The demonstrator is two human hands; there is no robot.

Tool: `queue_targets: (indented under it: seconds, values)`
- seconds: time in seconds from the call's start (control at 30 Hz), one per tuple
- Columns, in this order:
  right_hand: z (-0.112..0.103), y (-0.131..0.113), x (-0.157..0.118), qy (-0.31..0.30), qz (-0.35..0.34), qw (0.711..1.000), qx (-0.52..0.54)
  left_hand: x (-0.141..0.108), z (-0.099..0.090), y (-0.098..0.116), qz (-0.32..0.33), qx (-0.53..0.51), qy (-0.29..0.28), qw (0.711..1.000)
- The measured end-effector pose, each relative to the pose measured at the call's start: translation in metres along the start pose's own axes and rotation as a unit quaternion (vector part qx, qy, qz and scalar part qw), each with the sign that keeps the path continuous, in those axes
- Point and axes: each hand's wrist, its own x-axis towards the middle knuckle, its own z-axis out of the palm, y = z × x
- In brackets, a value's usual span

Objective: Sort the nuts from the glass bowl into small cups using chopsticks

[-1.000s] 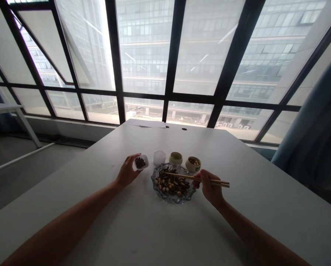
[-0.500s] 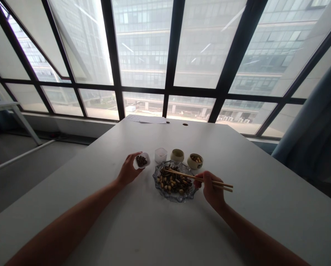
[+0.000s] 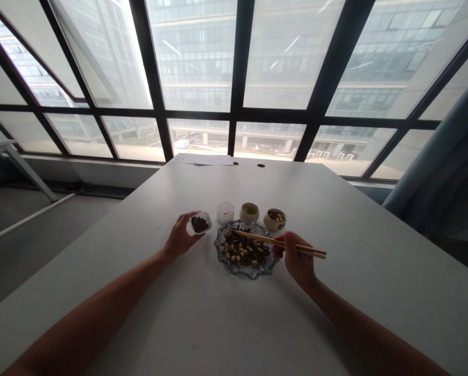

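The left hand [image 3: 179, 239] holds a small white cup [image 3: 208, 221] just left of a glass dish [image 3: 249, 272], its fingers closed around the cup's side and the cup's mouth tipped so that the dark seeds [image 3: 199, 224] inside show; whether its base touches the worktop [image 3: 163, 324] cannot be told. The right hand [image 3: 298, 261] is at the dish's right edge, its fingers gripping a pair of chopsticks [image 3: 259, 238] that slant leftward across the dish. Their tips are at the dish's far left part, among or just above a mix of long dark seeds and pale nuts [image 3: 237, 256]; whether they pinch a piece is too small to tell. Just behind the dish stand three containers in a row: a second white cup [image 3: 223, 218] with a little something in the bottom, a cream bowl [image 3: 249, 216] in the middle, and a bowl with dark markings [image 3: 272, 225] on the right, with nuts inside. Sheets of paper [image 3: 204, 160] lie at the worktop's far edge, before a wide window, and a blue curtain [image 3: 441, 162] hangs at the right.
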Motion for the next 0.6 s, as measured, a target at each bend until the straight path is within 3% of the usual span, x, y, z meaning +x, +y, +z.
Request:
queue_targets:
  seconds: [0.2,0.43,0.5,0.6]
  values:
    - [-0.001,0.000,0.001,0.000,-0.020,1.000,0.006,-0.001,0.000,-0.001,-0.013,0.009,-0.003,1.000]
    - [-0.011,0.002,-0.002,-0.052,-0.117,0.992,-0.022,-0.002,0.000,-0.002,-0.002,-0.010,0.006,1.000]
    - [-0.011,0.004,-0.002,-0.045,-0.107,0.993,-0.003,-0.002,0.001,-0.003,-0.001,-0.016,0.010,1.000]
    - [-0.008,0.008,0.002,-0.008,-0.024,0.998,0.064,-0.003,0.001,-0.004,-0.004,-0.023,0.014,1.000]
